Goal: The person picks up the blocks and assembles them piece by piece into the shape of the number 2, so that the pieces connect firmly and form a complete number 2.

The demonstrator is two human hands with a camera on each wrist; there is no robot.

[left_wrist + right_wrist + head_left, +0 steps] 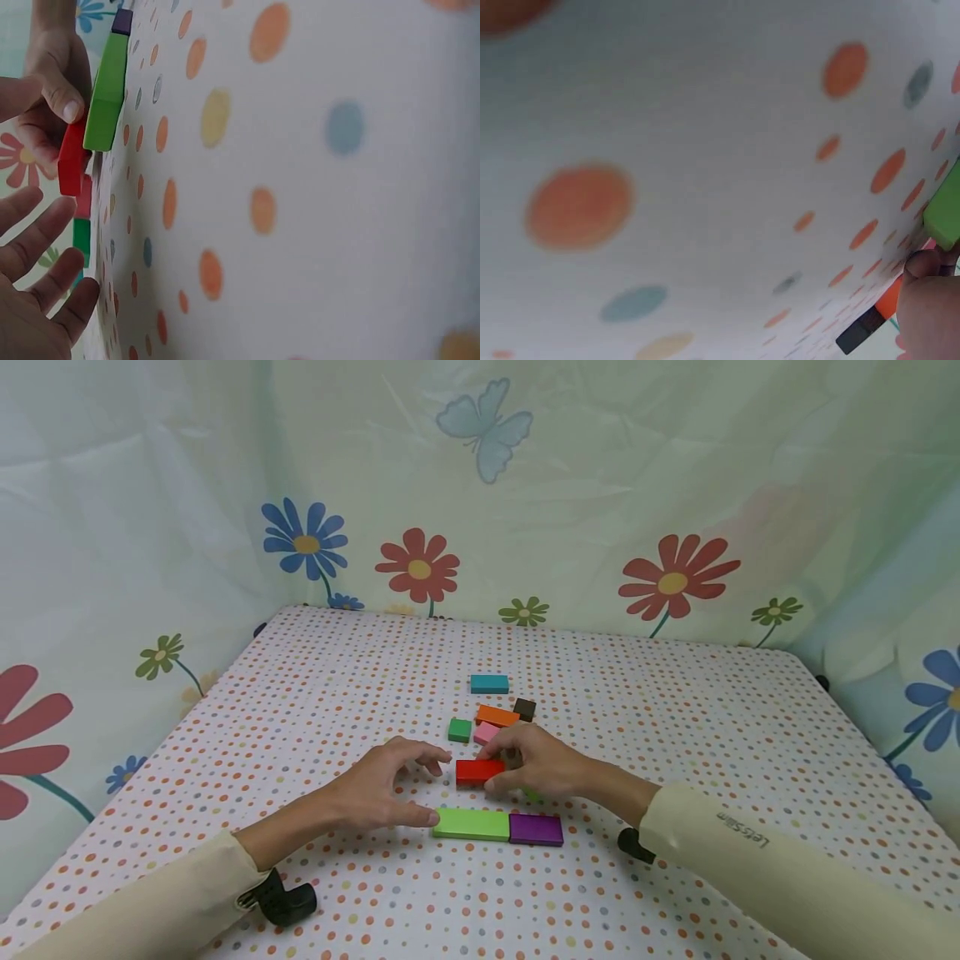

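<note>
My right hand (pixel 542 762) pinches a red block (pixel 472 772) by its right end, between thumb and fingers. The left wrist view shows the red block (pixel 71 161) tilted close over the table. My left hand (pixel 382 783) has its fingers spread to the left of the red block and holds nothing. Its thumb tip is right at the left end of a long lime green block (pixel 472 825), which lies end to end with a purple block (pixel 536 829). Another light green block (pixel 532 795) is mostly hidden beneath my right hand.
Behind the red block lie a pink block (pixel 486 732), a green block (pixel 460 730), an orange block (pixel 497 716) and a dark block (pixel 525 709). Farther back is a teal block (pixel 489 684). A dotted cloth (pixel 360 693) covers the table, with flowered curtains (pixel 570 510) around it.
</note>
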